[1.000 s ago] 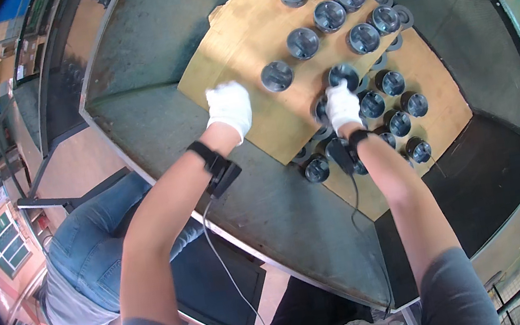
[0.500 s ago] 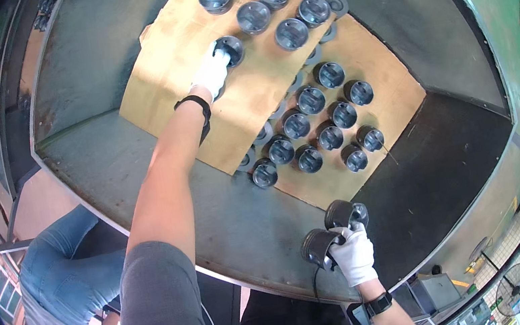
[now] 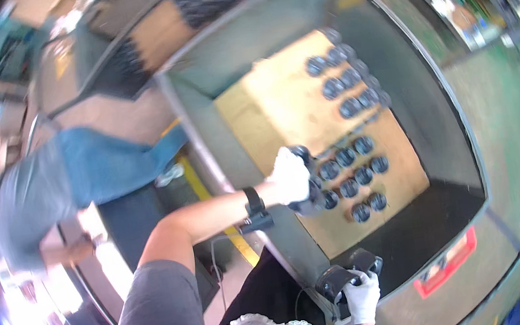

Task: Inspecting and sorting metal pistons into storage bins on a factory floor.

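My left hand (image 3: 289, 177), in a white glove, is closed on dark metal pistons over the left side of the bin. One piston (image 3: 300, 152) shows beyond the fingers and another (image 3: 309, 202) on the near side; the picture is blurred there. At the bin's near edge my right hand (image 3: 363, 296), also gloved, grips two pistons, one piston (image 3: 335, 280) to the left and one piston (image 3: 365, 260) farther right. Below my left hand, several pistons (image 3: 345, 157) stand in rows on a cardboard sheet (image 3: 400, 147). Farther back, more pistons (image 3: 332, 88) stand on an upper sheet (image 3: 276, 92).
A deep grey metal bin (image 3: 270, 52) surrounds the sheets, with a red-framed holder (image 3: 447, 262) on its outside. To the left, another person (image 3: 29, 206) bends over. Loaded shelves (image 3: 452, 2) stand far right, and another bin (image 3: 165, 34) lies beyond at the upper left.
My left hand has come back from the far sheet toward me, now carrying pistons. The view has swung, showing more of the floor and the other person. My right hand still holds its two pistons.
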A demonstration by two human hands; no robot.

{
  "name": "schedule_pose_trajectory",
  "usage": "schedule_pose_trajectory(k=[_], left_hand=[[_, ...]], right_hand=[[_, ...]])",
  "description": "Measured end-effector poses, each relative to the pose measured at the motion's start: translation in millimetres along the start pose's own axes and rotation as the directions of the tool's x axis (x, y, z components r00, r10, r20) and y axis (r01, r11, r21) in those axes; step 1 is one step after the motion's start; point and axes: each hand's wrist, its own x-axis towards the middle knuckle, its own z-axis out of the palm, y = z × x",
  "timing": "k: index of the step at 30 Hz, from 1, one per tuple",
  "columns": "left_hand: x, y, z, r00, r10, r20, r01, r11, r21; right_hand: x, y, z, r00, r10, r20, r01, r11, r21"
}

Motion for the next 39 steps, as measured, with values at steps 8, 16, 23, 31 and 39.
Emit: schedule_pose_trajectory(k=[8,16,23,31,39], left_hand=[[-317,83,0,0.696,-0.233,-0.679,0.13,0.971,-0.201],[-556,170,98,0.024,-0.944,-0.329,0.31,0.32,-0.895],[-692,205,195,-0.173,-0.981,0.088,0.658,-0.181,-0.73],[-797,162,239,-0.366,-0.896,0.25,0.48,-0.412,-0.774],[-851,48,302,-0.35,-0.888,0.299,0.448,-0.439,-0.779]], right_hand=[[-45,0,-12,0.946,-0.322,0.044,0.325,0.939,-0.115],[-73,-9,-1,0.716,-0.667,0.207,0.697,0.66,-0.28],[-155,-98,59,0.373,-0.732,0.57,0.927,0.278,-0.25],[-263,-213,179,0.005,-0.651,0.759,0.995,-0.074,-0.071],[-356,-310,284,-0.035,-0.521,0.853,0.961,-0.251,-0.114]])
